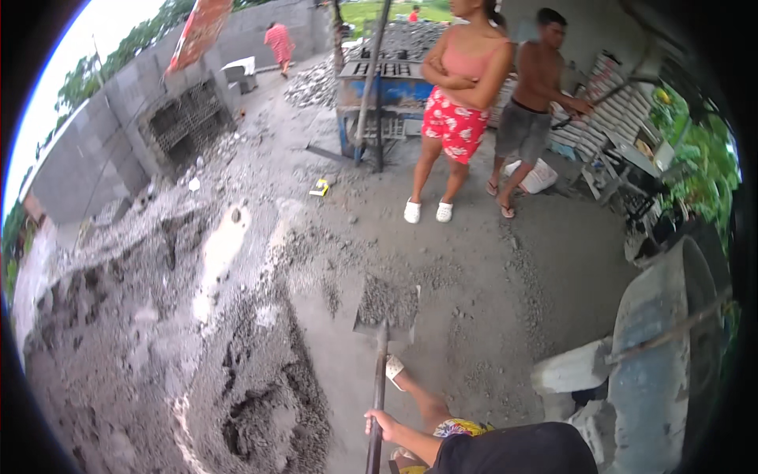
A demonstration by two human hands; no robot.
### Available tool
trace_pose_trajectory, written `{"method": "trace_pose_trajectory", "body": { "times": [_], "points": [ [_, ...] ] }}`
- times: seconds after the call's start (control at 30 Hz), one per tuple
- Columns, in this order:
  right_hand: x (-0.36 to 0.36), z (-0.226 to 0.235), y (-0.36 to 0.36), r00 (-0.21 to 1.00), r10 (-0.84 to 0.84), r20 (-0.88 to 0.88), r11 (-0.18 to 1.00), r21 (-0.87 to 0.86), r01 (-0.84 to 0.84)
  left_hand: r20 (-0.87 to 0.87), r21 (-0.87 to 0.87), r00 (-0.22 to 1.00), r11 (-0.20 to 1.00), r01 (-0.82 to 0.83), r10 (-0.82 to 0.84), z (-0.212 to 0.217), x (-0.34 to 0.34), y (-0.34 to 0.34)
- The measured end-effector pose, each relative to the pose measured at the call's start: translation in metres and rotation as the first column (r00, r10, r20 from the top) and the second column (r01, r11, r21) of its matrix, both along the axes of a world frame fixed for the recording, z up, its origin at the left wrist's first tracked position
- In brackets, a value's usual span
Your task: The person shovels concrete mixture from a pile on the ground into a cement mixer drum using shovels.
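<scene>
My right hand (383,425) is closed round the shaft of a long-handled shovel (381,367), its arm reaching in from the lower right out of a dark sleeve. The flat, square-edged blade points away from me and carries a load of grey gravelly material (388,304). It is low over the grey ground; I cannot tell whether it touches. The shaft's near end runs out at the lower edge, and my left hand is out of view. Left of the shovel lies a heap of grey sand or wet mix (268,395) with a dug hollow.
A person in red shorts (454,122) stands ahead with folded arms; another person (527,110) beside them holds a long handle. A wheelbarrow-like metal tub (651,363) is at the right. Behind stand a blue metal frame (387,95), stacked sacks (616,110) and a block wall (87,170).
</scene>
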State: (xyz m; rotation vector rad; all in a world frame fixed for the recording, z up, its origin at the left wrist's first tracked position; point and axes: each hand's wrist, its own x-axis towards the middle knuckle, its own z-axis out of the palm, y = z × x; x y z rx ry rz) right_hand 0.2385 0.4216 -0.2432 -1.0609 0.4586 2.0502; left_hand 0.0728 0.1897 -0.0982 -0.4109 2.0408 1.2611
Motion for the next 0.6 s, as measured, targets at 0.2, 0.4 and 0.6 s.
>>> {"method": "trace_pose_trajectory", "body": {
  "times": [0.2,0.4,0.6],
  "points": [
    [0.003,0.079,-0.147,0.952,-0.306,0.005,0.951,-0.032,0.306,-0.094,0.177,0.888,0.871,0.459,-0.449,0.089,-0.055,0.038],
    [0.024,0.241,-0.235,0.821,-0.536,-0.197,0.843,-0.076,0.532,-0.286,0.148,0.419,0.392,0.908,-0.862,0.269,-0.063,0.124],
    [0.111,0.412,-0.323,0.551,-0.835,0.004,0.522,0.325,0.788,-0.296,0.161,-0.148,-0.202,0.966,-0.944,0.381,0.045,0.194]
  ]
}}
